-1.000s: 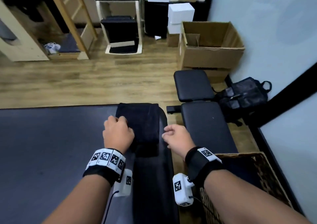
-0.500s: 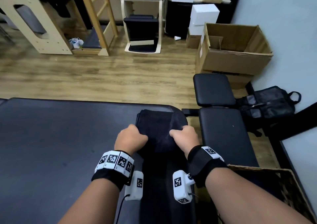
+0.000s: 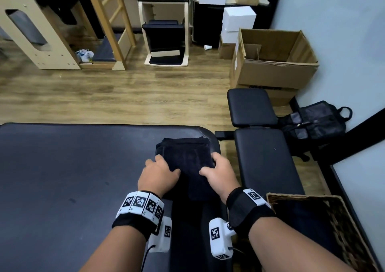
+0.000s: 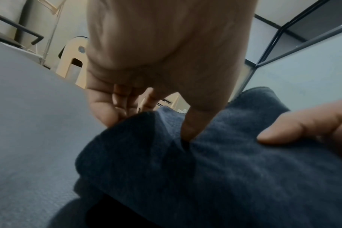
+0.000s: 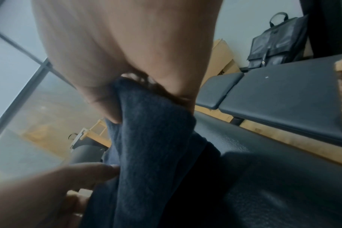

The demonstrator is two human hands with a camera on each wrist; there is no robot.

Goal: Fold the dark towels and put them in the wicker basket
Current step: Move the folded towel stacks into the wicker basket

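Note:
A folded dark towel (image 3: 187, 157) lies at the right end of the grey padded table (image 3: 62, 167). My left hand (image 3: 160, 173) grips its left side, thumb on top and fingers down its edge; the left wrist view shows that thumb pressed into the dark cloth (image 4: 205, 169). My right hand (image 3: 218, 170) grips the towel's right side, and the right wrist view shows the cloth (image 5: 152, 138) pinched between thumb and fingers. The wicker basket (image 3: 345, 230) sits at the lower right beside my right forearm, with dark cloth inside.
A black padded bench (image 3: 262, 159) stands just right of the table. A black backpack (image 3: 314, 126) leans on the wall beyond it. Open cardboard boxes (image 3: 275, 63) and wooden equipment (image 3: 41, 32) stand across the wooden floor.
My right hand moved left from the table edge onto the towel's right side. Both hands now hold the towel, which is bunched shorter than a second ago.

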